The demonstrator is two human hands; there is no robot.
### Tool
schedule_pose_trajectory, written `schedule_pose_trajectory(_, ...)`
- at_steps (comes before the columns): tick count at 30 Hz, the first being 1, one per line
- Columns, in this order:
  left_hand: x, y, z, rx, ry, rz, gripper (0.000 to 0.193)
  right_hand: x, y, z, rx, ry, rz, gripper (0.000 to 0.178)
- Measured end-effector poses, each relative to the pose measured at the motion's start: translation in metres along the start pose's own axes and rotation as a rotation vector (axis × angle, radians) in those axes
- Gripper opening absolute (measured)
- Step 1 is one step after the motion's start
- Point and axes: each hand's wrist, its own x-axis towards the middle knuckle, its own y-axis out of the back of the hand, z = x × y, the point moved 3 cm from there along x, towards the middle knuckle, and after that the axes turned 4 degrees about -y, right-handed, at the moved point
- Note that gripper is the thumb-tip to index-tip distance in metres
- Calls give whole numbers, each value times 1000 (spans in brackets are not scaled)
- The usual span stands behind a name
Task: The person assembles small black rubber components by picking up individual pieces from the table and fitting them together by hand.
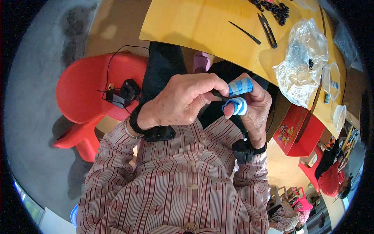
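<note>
In front of my chest, my left hand [181,99] is closed in a pinch on a small black piece [219,94] that looks soft; its kind is hard to make out. My right hand [251,105] meets it from the other side, its index finger and thumb bent around the same piece. A blue-and-white finger wrap [240,86] covers that index finger, and a striped wrap [236,105] covers the thumb, leaving its tip bare. The fingers partly hide the piece.
On the yellow table [194,23] lie black thread snips [267,31], a thin pointed tool [244,32], several black pieces [279,12] and a clear plastic bag [302,62]. A red chair [85,85] stands left, a red box [294,130] right. Other people sit farther off.
</note>
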Motion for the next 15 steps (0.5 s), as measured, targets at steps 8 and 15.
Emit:
schedule_pose_trajectory(8,-4,2,4,28,-17,38,16,-4,-4,-6,-102,133,9,47)
schedule_pose_trajectory(15,-9,2,-1,37,-206,31,22,-1,-8,-9,-204,237,-5,51)
